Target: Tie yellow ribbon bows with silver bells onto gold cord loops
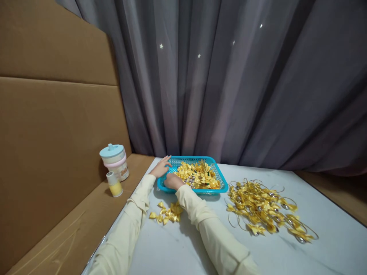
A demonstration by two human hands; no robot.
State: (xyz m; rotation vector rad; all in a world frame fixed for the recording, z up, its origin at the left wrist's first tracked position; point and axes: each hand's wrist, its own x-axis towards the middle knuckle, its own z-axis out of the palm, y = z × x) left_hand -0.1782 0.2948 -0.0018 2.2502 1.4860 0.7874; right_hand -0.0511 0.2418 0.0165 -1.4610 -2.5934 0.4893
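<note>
A blue plastic basket [224, 182] holds a heap of yellow satin bows [205, 173] mixed with small silvery pieces [189, 180]. My left hand [161, 167] lies over the basket's left rim with its fingers stretched out, gripping nothing I can see. Inside the basket's near left corner, my right hand [173, 181] is curled, beside the heap. Its fingertips and anything between them are hidden. Several loose yellow bows [166, 213] lie on the white table in front of the basket, near my right sleeve.
To the right on the white table [332, 214] is a pile of yellow bows attached to thin rings with silvery parts [260, 208]. At left, a lidded tub [116, 162] and a spool of yellow thread [114, 185] stand on cardboard. A grey curtain [200, 95] hangs behind.
</note>
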